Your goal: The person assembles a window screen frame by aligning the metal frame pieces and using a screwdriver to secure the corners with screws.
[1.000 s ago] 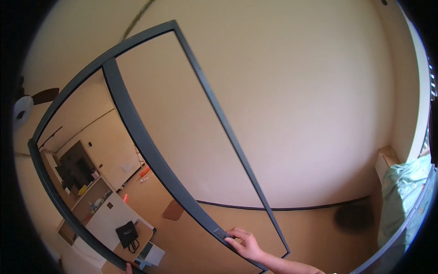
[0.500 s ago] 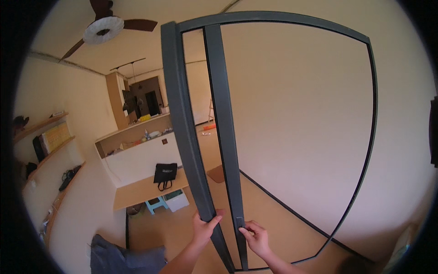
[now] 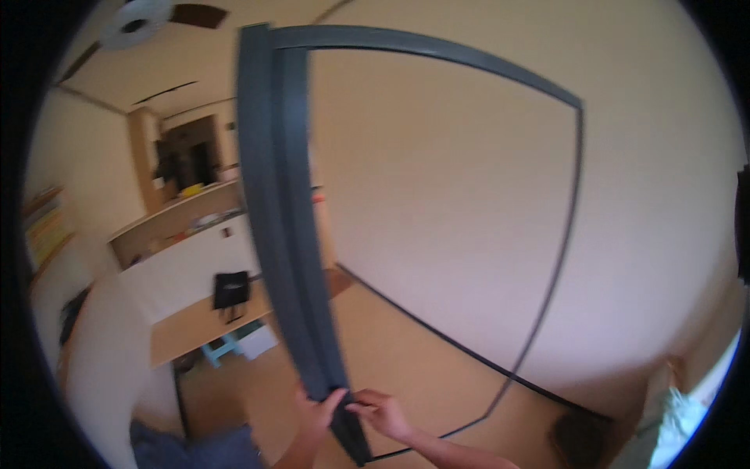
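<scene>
A tall dark grey metal frame (image 3: 445, 48) stands upright before me, with the beige wall seen through it. Its thick left post (image 3: 258, 156) and a movable upright bar (image 3: 294, 156) lie side by side, with no visible gap between them. My left hand (image 3: 314, 418) is wrapped round the post near its lower end, the thumb reaching over to the bar. With bent fingers, my right hand (image 3: 383, 414) grips the bar's right edge at the same height. The frame's bottom rail (image 3: 461, 426) runs off to the right. Whether a mesh fills the frame, I cannot tell.
A wooden bench (image 3: 176, 332) at the left carries a black bag (image 3: 231, 289), with a light blue stool (image 3: 221, 349) and a white box (image 3: 256, 341) beneath. Dark blue cloth (image 3: 191, 445) lies at the lower left. A ceiling fan (image 3: 137, 22) hangs above.
The movable bar has slid left until it meets the thick post. My right hand moved with it and is now beside my left hand. The view has shifted, moving the room leftward.
</scene>
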Tool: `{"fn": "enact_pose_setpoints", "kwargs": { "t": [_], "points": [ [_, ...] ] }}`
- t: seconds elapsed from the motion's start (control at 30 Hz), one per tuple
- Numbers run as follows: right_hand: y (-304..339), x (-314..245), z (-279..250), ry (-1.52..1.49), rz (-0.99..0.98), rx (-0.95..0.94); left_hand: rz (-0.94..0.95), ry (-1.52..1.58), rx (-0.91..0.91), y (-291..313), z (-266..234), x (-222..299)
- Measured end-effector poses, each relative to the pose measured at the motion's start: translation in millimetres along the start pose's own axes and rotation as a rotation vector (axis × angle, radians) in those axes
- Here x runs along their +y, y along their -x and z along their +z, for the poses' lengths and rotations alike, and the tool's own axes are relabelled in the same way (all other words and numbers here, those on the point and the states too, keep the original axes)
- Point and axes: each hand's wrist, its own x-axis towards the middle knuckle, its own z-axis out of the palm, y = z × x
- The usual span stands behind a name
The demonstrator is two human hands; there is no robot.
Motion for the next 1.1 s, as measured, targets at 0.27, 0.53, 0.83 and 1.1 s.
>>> {"fn": "enact_pose_setpoints", "kwargs": {
  "t": [0.27,0.53,0.83,1.1],
  "points": [
    [72.8,7.2,-141.0,0.789,-0.060,1.106,0.044,-0.780,-0.024,4.0,-101.6,37.6],
    [197.3,129.4,-166.3,0.067,0.403,0.833,-0.017,-0.212,-0.049,-20.5,-113.1,60.6],
    [213.6,40.5,-181.3,0.415,0.495,0.953,-0.117,-0.137,-0.015,-18.1,-94.9,95.7],
    [286.5,30.6,-262.0,0.696,0.524,1.268,-0.018,-0.148,-0.179,23.5,-5.0,99.9]
  ]
}}
